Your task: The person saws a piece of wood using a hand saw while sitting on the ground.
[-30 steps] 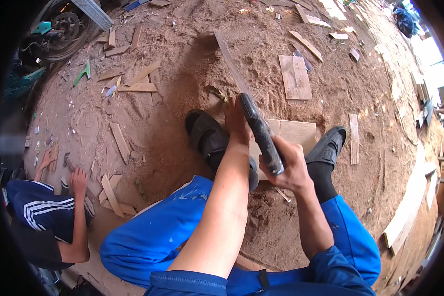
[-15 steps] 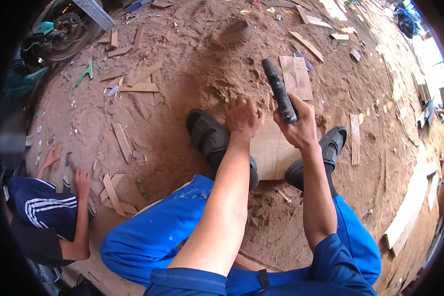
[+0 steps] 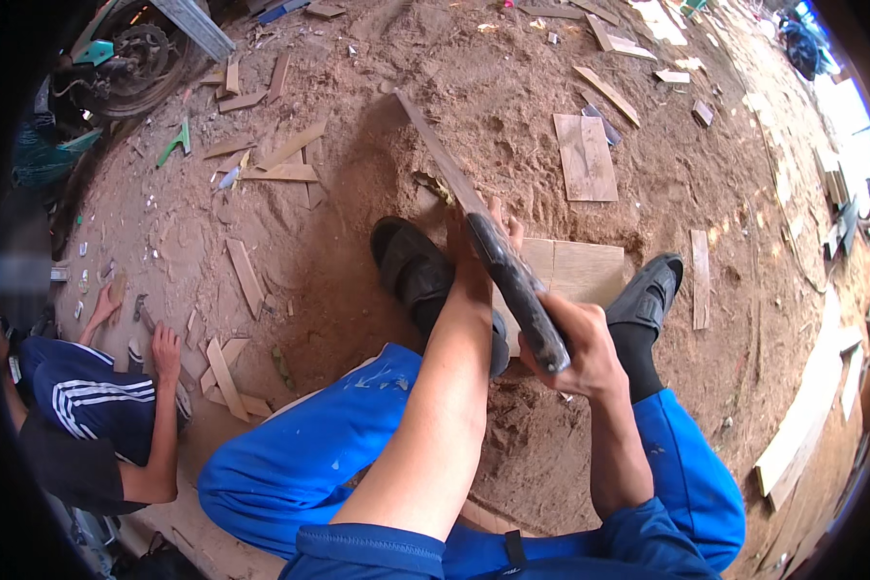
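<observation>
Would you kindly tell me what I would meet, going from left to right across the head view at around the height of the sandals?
Another person's hands, slanted wooden strip, left sandal, saw handle, the wearer's right hand, right sandal, narrow wooden strip, long pale board.

Close fisheye view from the person's head, downward over legs (image 3: 319,425) and ground (image 3: 454,63).
</observation>
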Tool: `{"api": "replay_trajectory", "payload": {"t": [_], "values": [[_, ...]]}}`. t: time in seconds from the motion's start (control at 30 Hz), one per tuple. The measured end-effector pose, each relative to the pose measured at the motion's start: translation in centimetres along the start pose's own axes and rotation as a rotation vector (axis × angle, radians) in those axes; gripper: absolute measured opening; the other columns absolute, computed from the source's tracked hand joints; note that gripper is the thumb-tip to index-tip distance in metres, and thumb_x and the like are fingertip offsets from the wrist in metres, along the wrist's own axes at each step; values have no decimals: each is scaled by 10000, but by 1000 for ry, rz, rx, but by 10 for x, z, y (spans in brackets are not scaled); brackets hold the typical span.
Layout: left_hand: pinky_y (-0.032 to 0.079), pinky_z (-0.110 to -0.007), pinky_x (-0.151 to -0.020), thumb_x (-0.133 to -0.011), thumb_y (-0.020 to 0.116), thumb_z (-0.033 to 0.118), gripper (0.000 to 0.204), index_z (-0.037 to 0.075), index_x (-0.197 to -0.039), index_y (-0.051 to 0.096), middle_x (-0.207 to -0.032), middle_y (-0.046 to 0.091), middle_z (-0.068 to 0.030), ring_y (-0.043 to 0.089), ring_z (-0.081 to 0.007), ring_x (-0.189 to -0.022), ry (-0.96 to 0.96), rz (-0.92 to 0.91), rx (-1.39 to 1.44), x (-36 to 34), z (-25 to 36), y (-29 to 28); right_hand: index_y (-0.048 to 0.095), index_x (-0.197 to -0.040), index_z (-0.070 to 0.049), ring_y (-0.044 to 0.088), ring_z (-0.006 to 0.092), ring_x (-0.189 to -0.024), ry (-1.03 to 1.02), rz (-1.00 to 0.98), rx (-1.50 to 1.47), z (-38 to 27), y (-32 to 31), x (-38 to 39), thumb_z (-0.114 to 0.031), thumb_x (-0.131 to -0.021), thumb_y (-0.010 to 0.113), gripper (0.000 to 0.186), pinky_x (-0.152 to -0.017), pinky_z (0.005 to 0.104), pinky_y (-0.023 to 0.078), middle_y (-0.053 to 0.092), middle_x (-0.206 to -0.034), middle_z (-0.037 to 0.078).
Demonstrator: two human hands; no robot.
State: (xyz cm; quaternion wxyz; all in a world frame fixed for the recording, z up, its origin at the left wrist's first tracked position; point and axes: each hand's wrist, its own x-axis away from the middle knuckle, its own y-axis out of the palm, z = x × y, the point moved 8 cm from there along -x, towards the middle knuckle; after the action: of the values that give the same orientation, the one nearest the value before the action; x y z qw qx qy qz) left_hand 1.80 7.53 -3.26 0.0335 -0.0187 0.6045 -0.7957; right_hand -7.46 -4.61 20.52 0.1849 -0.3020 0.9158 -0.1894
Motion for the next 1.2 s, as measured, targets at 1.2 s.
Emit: {"api": "replay_trajectory", "payload": {"t": [1.2], "values": [[361, -540, -1076, -916, 559, 436, 473, 116, -1263, 593, -1317, 599, -146, 524, -351, -1270, -137, 322, -19, -6, -19, -18, 670, -1020, 40, 693, 285, -650, 99, 198, -118, 38, 26, -58, -4, -720, 681, 303, -694, 351, 545, 648, -717, 161]]}}
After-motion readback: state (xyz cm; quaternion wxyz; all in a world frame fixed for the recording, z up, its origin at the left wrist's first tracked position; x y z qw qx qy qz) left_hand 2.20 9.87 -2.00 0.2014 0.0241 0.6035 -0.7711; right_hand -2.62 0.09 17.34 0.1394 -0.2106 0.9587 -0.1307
